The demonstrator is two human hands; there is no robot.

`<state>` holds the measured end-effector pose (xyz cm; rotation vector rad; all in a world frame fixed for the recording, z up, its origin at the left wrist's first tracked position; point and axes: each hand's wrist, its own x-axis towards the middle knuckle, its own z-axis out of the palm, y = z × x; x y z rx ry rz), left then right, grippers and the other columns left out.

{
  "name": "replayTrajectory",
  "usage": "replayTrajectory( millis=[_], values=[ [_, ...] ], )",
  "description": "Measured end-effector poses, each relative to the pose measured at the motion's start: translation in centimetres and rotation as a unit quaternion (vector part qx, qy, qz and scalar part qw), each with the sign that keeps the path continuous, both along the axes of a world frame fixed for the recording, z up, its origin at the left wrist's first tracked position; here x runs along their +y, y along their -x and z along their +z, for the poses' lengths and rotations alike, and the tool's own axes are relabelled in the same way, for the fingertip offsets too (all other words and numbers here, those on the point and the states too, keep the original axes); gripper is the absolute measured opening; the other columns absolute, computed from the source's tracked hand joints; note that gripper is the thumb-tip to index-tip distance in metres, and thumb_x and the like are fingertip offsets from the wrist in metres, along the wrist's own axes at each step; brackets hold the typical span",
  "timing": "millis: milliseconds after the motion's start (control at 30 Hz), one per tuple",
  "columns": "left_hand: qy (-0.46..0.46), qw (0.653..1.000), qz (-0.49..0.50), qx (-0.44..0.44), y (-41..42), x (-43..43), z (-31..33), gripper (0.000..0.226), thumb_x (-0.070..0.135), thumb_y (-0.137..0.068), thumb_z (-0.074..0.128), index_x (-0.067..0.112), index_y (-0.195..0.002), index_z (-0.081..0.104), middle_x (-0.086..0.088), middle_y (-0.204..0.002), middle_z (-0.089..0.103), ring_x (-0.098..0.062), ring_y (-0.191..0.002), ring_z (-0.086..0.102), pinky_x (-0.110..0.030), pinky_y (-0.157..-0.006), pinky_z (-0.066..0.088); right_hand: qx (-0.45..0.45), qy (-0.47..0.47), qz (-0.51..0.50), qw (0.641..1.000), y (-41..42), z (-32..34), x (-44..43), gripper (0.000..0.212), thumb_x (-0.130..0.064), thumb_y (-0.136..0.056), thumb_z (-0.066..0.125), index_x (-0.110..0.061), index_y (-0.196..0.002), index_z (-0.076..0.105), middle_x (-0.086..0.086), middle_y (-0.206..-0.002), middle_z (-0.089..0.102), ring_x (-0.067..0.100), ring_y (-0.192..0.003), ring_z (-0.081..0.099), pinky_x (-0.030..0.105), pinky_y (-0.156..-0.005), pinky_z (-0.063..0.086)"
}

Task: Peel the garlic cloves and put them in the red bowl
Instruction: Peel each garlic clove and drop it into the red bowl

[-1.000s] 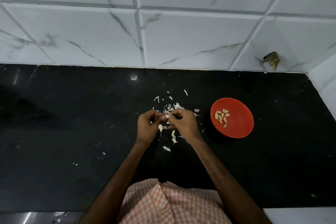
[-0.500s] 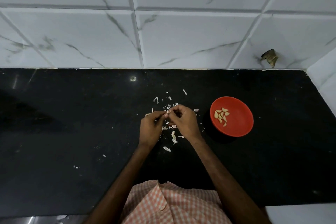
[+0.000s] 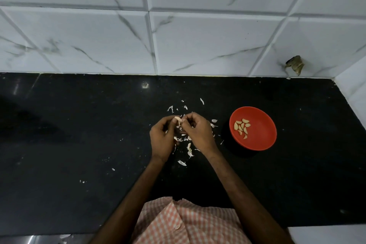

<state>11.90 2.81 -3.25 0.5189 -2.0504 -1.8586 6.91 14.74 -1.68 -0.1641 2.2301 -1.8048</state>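
Your left hand has its fingers curled and pinches a garlic clove at the fingertips, above the table. Your right hand, also curled, meets it there and picks at the clove's skin; how much skin is left is too small to tell. Advice: hold the clove firmly by one end, lift the skin from the other, and let it drop among the scraps beneath. The red bowl, well apart to your right, holds peeled cloves; carry this one over only when bare.

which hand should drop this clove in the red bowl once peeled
Right hand, probably: it and the left hand both pinch the clove, but the red bowl sits nearer the right.
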Motion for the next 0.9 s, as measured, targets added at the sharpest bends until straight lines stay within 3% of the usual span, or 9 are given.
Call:
replayTrajectory(
  millis=[100,233,367,500,633,767,900],
  values=[
    [-0.06,0.998,0.009,-0.012,-0.19,0.13,0.11,0.014,0.012,-0.101,0.059,0.01,-0.108,0.071,-0.005,-0.086,0.073,-0.02,-0.069,0.071,-0.027,-0.044,0.051,-0.033,0.004,0.002,0.999,-0.14,-0.06,0.12,0.007,-0.012,-0.098,0.063,-0.011,-0.093,0.068,0.002,-0.086,0.072,0.011,-0.079,0.072,0.027,-0.071,0.061],
    [-0.119,0.992,0.022,-0.03,-0.19,0.3,0.27,0.015,0.011,-0.101,0.059,0.005,-0.109,0.07,-0.006,-0.082,0.071,-0.016,-0.065,0.066,-0.025,-0.04,0.048,-0.053,-0.014,0.005,0.998,-0.37,0.03,0.06,0.01,-0.012,-0.099,0.062,-0.008,-0.091,0.067,0.002,-0.083,0.07,0.008,-0.074,0.071,0.022,-0.064,0.059],
    [-0.144,0.989,0.028,-0.032,-0.05,0.33,0.13,0.014,0.014,-0.101,0.06,0.008,-0.107,0.071,-0.012,-0.085,0.069,-0.021,-0.067,0.061,-0.024,-0.042,0.048,-0.024,-0.1,0.025,0.994,0.0,0.05,0.17,0.019,-0.022,-0.097,0.06,-0.007,-0.086,0.066,0.008,-0.078,0.07,0.024,-0.072,0.071,0.04,-0.065,0.063],
    [-0.149,0.987,0.039,-0.037,0.15,0.44,0.31,0.013,0.015,-0.099,0.063,0.01,-0.103,0.074,-0.011,-0.09,0.073,-0.022,-0.072,0.064,-0.027,-0.053,0.053,0.034,-0.164,-0.01,0.986,0.21,0.22,0.48,0.032,-0.022,-0.101,0.05,-0.004,-0.076,0.06,0.009,-0.064,0.061,0.02,-0.052,0.052,0.041,-0.055,0.047],
    [-0.137,0.989,0.035,-0.034,0.29,0.29,0.28,0.012,0.017,-0.098,0.064,0.013,-0.102,0.074,-0.007,-0.09,0.074,-0.019,-0.074,0.064,-0.028,-0.058,0.049,0.026,-0.107,-0.019,0.994,0.07,0.45,0.31,0.038,-0.047,-0.102,0.052,-0.015,-0.084,0.065,0.001,-0.077,0.067,0.02,-0.072,0.067,0.04,-0.064,0.059],
    [-0.126,0.991,0.026,-0.035,0.28,0.58,0.54,0.012,0.015,-0.099,0.063,0.012,-0.1,0.075,-0.011,-0.085,0.072,-0.019,-0.071,0.063,-0.028,-0.053,0.051,0.027,-0.047,-0.024,0.998,-0.37,0.26,-0.39,0.014,-0.029,-0.095,0.071,-0.015,-0.094,0.07,-0.004,-0.086,0.071,0.012,-0.076,0.07,0.032,-0.064,0.062],
    [-0.102,0.994,-0.002,-0.042,-0.01,0.45,0.58,0.014,0.024,-0.1,0.063,0.015,-0.099,0.075,-0.013,-0.085,0.072,-0.018,-0.059,0.055,-0.026,-0.037,0.043,0.066,-0.069,-0.04,0.995,0.09,-0.13,-0.07,0.012,-0.022,-0.09,0.076,-0.011,-0.089,0.073,-0.007,-0.08,0.073,0.006,-0.078,0.072,0.029,-0.071,0.061]
  ],
)
